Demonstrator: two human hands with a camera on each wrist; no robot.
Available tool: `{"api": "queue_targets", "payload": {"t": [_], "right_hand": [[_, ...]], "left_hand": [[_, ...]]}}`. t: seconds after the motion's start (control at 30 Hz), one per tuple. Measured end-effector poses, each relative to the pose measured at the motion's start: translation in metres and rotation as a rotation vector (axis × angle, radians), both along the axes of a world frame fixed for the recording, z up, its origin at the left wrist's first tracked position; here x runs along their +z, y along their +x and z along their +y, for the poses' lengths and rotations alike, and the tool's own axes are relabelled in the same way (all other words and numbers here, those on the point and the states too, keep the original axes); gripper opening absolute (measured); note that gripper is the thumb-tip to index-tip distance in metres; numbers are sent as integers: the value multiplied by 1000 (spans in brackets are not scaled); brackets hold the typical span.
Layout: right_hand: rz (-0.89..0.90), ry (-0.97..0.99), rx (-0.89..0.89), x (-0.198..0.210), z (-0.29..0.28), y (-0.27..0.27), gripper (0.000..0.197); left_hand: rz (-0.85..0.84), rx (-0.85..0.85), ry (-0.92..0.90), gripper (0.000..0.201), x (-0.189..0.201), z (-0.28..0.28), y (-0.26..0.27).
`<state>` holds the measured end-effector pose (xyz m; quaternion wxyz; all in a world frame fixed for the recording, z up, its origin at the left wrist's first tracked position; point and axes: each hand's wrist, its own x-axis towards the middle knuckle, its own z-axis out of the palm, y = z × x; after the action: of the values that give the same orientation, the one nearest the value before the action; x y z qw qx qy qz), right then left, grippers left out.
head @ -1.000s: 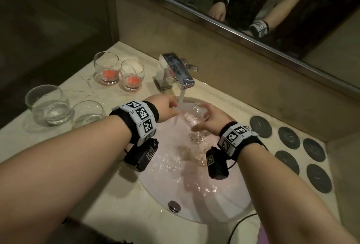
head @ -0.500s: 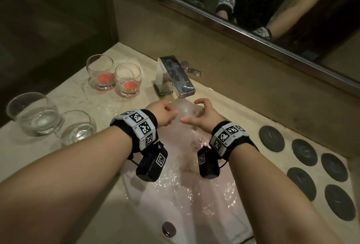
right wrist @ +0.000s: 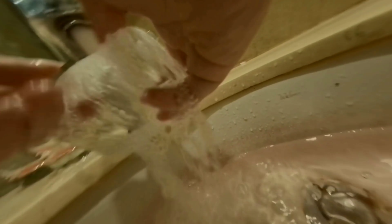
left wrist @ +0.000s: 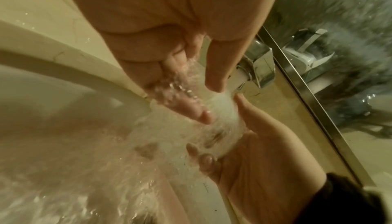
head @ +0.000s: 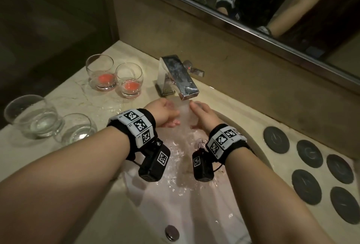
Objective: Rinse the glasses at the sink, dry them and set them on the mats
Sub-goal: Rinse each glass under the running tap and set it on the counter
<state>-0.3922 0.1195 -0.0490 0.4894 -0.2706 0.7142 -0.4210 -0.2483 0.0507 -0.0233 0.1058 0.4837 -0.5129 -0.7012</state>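
A clear glass (head: pixel 185 114) sits right under the chrome tap's spout (head: pixel 190 93), full of white foaming water that overflows. My right hand (head: pixel 202 116) cups it from the right with fingers curled under and round it; the right wrist view shows those fingers (right wrist: pixel 158 101) against the glass (right wrist: pixel 110 85). My left hand (head: pixel 168 116) is at the glass's left side. In the left wrist view its fingers (left wrist: pixel 191 108) lie fairly straight in the stream against the glass (left wrist: pixel 224 123), thumb above. Several dark round mats (head: pixel 275 139) lie on the counter to the right.
Two glasses with red liquid (head: pixel 100 72) stand left of the tap. Two glasses with clear water (head: pixel 31 117) stand nearer the counter's left edge. Water runs down the white basin (head: pixel 204 214) to the drain plug (head: pixel 172 233). A mirror hangs over the back wall.
Both hands have lifted the glass from lower in the basin up to the spout. The glass now fills and foams over. My left hand has closed in against it.
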Motion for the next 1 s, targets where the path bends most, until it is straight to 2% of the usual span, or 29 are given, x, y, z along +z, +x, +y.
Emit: {"api": "queue_targets", "payload": {"t": [0.1, 0.17, 0.23, 0.3, 0.37, 0.43, 0.53, 0.7, 0.83, 1.0], "right_hand": [[95, 22, -6, 3, -1, 4, 44], [59, -5, 11, 1, 3, 2, 36], [-9, -35, 67, -3, 8, 0, 45], [-67, -53, 73, -6, 8, -2, 55], [-85, -44, 11, -2, 6, -1, 56], [-22, 7, -22, 1, 1, -1, 59], [92, 58, 16, 2, -1, 2, 61], [36, -15, 137, -2, 9, 0, 62], [39, -72, 102, -2, 8, -1, 61], [85, 22, 17, -3, 1, 2, 80]], "left_hand": [[112, 75, 121, 32, 3, 0, 1], [151, 134, 163, 14, 6, -2, 2], [158, 181, 176, 3, 10, -3, 2], [112, 147, 143, 6, 11, -3, 2], [55, 53, 108, 4, 11, -1, 3], [46, 19, 103, 8, 9, 1, 4], [39, 22, 97, 7, 9, 1, 5], [-47, 76, 78, 12, 5, -7, 6], [-11, 137, 90, 16, 4, -6, 6], [48, 117, 129, 17, 14, -5, 6]]}}
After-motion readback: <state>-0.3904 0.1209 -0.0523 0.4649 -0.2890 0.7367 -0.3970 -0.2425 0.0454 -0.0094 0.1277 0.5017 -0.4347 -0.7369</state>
